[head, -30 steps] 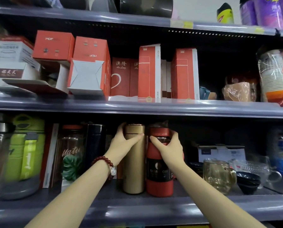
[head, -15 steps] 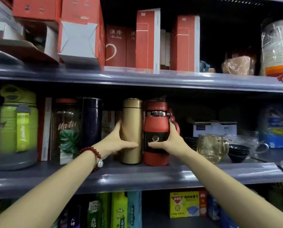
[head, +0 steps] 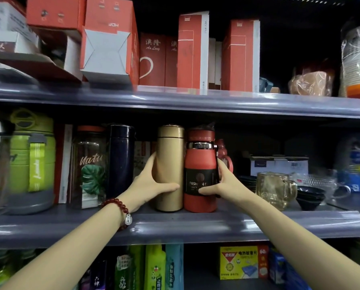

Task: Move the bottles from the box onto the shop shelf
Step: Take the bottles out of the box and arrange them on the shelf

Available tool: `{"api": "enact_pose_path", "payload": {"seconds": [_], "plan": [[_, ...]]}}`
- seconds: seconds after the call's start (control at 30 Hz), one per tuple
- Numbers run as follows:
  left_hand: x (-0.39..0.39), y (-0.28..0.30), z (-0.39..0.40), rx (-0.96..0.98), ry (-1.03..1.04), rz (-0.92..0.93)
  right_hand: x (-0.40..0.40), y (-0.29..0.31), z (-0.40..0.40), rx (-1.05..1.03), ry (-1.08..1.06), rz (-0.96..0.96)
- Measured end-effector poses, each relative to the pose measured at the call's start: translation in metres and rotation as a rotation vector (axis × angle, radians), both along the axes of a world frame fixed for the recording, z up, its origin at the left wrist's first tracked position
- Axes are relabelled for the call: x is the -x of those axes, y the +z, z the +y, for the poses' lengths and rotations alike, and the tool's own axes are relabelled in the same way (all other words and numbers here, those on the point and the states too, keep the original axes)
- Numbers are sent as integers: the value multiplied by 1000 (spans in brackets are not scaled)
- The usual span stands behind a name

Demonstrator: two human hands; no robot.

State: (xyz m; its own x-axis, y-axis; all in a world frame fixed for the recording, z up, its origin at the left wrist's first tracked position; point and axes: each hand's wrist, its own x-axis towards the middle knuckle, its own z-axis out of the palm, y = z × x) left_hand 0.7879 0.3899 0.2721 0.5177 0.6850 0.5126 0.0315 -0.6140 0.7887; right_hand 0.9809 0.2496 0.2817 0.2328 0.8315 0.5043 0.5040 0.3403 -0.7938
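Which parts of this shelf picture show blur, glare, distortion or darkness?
Head view: green jug at left is blurred; glare streaks the shelf edge; wide-angle bending curves the shelves; deep shadow behind the gold bottle and red bottle.

- Mid shelf, grey, glossy front lip.
- On it, L to R: green jug, clear "Natu" bottle, navy flask, gold flask touching red bottle, amber glass mug, dark bowls.
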Motion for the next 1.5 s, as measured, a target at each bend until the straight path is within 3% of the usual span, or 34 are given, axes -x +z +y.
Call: {"api": "enact_pose_path", "payload": {"seconds": [0.13, 0.27, 0.37, 0.53, 0.73, 0.97, 1.5], "plan": [[2, 2, -2, 62, -78, -1, 8, 0, -1, -38, 19, 45], [4, 11, -5, 291, -190, -69, 22, -5, 3, -75, -246, -7], [5, 7, -11, 240, -188, -94, 25, -8, 5, -93, -353, -7], [17, -3, -11, 57, -26, -127, 17, -13, 7, -36, -171, 82], [21, 1, -10, 111, -31, -84, 16, -9, 12, 29, 10, 225], [29, 0, -11, 130, -108, 15, 32, -14, 5, 23, -283, 14], [27, 0, -20, 170, 7, 67, 27, -8, -7, 93, -348, -102]]}}
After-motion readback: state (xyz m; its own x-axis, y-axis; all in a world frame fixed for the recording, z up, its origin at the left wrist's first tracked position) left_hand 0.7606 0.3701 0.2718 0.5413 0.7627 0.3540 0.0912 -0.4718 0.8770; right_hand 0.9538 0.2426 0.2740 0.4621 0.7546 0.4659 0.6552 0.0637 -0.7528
